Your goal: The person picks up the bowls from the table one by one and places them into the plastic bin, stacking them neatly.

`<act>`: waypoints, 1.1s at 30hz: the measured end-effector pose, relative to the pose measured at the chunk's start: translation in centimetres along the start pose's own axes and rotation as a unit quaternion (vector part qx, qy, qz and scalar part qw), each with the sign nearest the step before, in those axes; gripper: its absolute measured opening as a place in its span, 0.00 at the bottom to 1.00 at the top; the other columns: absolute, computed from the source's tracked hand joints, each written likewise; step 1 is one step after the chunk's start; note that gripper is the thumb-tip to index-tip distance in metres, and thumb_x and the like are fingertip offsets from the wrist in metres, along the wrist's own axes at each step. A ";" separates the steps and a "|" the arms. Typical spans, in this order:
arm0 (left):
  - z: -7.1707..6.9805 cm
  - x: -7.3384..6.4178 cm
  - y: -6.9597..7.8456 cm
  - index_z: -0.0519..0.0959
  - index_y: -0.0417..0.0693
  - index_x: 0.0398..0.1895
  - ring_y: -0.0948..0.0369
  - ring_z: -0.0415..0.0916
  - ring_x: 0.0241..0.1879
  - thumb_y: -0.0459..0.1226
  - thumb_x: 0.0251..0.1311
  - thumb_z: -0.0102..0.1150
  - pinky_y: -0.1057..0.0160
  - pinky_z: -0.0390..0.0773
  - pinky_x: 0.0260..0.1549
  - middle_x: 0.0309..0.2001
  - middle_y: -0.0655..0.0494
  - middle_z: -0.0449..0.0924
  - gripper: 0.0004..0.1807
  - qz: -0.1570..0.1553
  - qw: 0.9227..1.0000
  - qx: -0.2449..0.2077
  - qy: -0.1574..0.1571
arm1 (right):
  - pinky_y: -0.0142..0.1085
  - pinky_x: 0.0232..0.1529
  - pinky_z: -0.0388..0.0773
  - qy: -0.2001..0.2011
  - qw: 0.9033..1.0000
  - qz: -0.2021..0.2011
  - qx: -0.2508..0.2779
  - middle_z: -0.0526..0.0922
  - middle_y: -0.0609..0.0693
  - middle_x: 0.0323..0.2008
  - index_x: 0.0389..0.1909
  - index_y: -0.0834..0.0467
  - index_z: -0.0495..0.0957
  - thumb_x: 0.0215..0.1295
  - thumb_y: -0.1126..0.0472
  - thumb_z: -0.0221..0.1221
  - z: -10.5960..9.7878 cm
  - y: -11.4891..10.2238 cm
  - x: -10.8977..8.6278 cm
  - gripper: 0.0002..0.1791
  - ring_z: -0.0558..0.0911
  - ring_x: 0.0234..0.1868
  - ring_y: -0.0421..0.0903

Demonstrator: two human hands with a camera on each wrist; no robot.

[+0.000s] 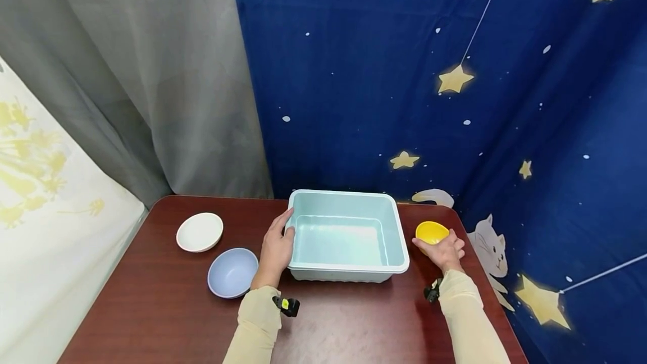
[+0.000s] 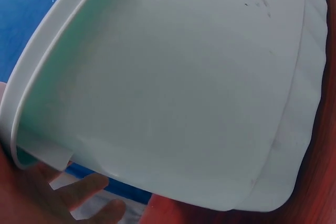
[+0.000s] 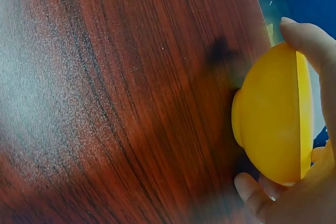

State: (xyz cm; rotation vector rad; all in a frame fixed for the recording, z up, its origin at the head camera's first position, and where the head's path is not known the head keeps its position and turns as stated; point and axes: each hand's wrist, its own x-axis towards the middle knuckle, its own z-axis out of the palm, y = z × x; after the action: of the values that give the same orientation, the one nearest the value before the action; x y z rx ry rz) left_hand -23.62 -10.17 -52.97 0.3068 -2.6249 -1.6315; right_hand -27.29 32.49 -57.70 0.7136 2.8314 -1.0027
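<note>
A pale blue-green plastic basin [image 1: 349, 268] sits at the back middle of the table. At its left side my left hand [image 1: 278, 249] grips the rim, thumb at the top and fingers on the outer side; in the left wrist view the fingers [image 2: 84, 190] reach under the rim beside the basin's wall [image 2: 184, 87]. To the right of the basin, my right hand [image 1: 445, 250] holds a small yellow bowl [image 1: 432, 232]. In the right wrist view the yellow bowl [image 3: 273, 116] is spanned by the thumb and fingers at its rim, close over the tabletop.
A white bowl [image 1: 199, 232] and a light blue bowl [image 1: 232, 273] stand on the left of the dark red wooden table [image 1: 167, 308]. A grey curtain [image 1: 202, 83] and a blue star-patterned curtain [image 1: 354, 83] hang behind the table's back edge.
</note>
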 end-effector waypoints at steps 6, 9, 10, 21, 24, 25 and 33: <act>0.0 -0.1 0.1 0.67 0.72 0.75 0.52 0.56 0.80 0.44 0.76 0.47 0.41 0.58 0.76 0.78 0.65 0.61 0.26 -0.005 1.000 -0.021 0.004 | 0.65 0.64 0.60 -0.001 1.000 0.008 0.005 0.48 0.78 0.67 0.78 0.68 0.36 0.52 0.37 0.70 -0.2 -0.1 -0.1 0.70 0.53 0.63 0.73; 0.1 -0.1 0.0 0.66 0.73 0.75 0.52 0.55 0.80 0.43 0.76 0.46 0.40 0.58 0.76 0.79 0.66 0.61 0.26 -0.009 1.000 -0.026 0.003 | 0.66 0.64 0.60 -0.001 1.000 0.008 0.007 0.49 0.78 0.67 0.78 0.68 0.37 0.52 0.37 0.71 -0.2 0.1 -0.2 0.69 0.53 0.63 0.73; 0.1 -0.1 0.0 0.66 0.73 0.75 0.52 0.55 0.80 0.43 0.76 0.46 0.40 0.58 0.76 0.79 0.66 0.61 0.26 -0.011 1.000 -0.028 0.003 | 0.66 0.65 0.60 -0.001 1.000 0.008 0.007 0.49 0.77 0.67 0.78 0.69 0.37 0.52 0.37 0.71 -0.3 0.1 -0.3 0.69 0.53 0.63 0.73; -0.1 0.0 0.1 0.68 0.72 0.74 0.54 0.54 0.80 0.44 0.76 0.46 0.42 0.57 0.77 0.78 0.68 0.61 0.25 -0.019 0.998 -0.051 0.007 | 0.68 0.67 0.60 0.011 1.000 -0.020 0.016 0.51 0.76 0.69 0.79 0.66 0.39 0.53 0.36 0.71 -1.4 -0.4 -0.6 0.69 0.55 0.65 0.72; 0.0 0.0 0.2 0.68 0.71 0.74 0.54 0.55 0.80 0.43 0.76 0.47 0.43 0.57 0.77 0.78 0.67 0.62 0.25 -0.019 0.998 -0.051 0.008 | 0.67 0.68 0.59 0.023 0.999 -0.039 0.025 0.53 0.75 0.69 0.80 0.66 0.41 0.52 0.37 0.71 -2.1 -0.9 -0.6 0.68 0.55 0.66 0.71; 0.0 0.0 0.2 0.69 0.71 0.74 0.54 0.55 0.80 0.43 0.76 0.47 0.43 0.57 0.77 0.78 0.67 0.62 0.25 -0.020 0.998 -0.052 0.009 | 0.67 0.68 0.59 0.026 0.998 -0.045 0.026 0.53 0.74 0.69 0.80 0.66 0.41 0.52 0.36 0.71 -2.3 -1.1 -0.5 0.68 0.55 0.67 0.70; 0.0 0.1 0.3 0.69 0.71 0.73 0.54 0.55 0.80 0.43 0.75 0.47 0.44 0.56 0.77 0.78 0.67 0.63 0.26 -0.023 0.998 -0.063 0.008 | 0.63 0.64 0.65 0.025 0.995 -0.094 0.031 0.56 0.70 0.69 0.80 0.62 0.44 0.51 0.35 0.73 -4.4 -3.6 -0.5 0.68 0.60 0.64 0.67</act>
State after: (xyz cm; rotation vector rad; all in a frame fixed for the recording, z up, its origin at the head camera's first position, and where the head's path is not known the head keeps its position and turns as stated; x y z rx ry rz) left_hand -23.74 -10.08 -52.74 0.3755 -2.5075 -1.7893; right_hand -27.99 32.55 -52.04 0.4910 2.9685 -1.1167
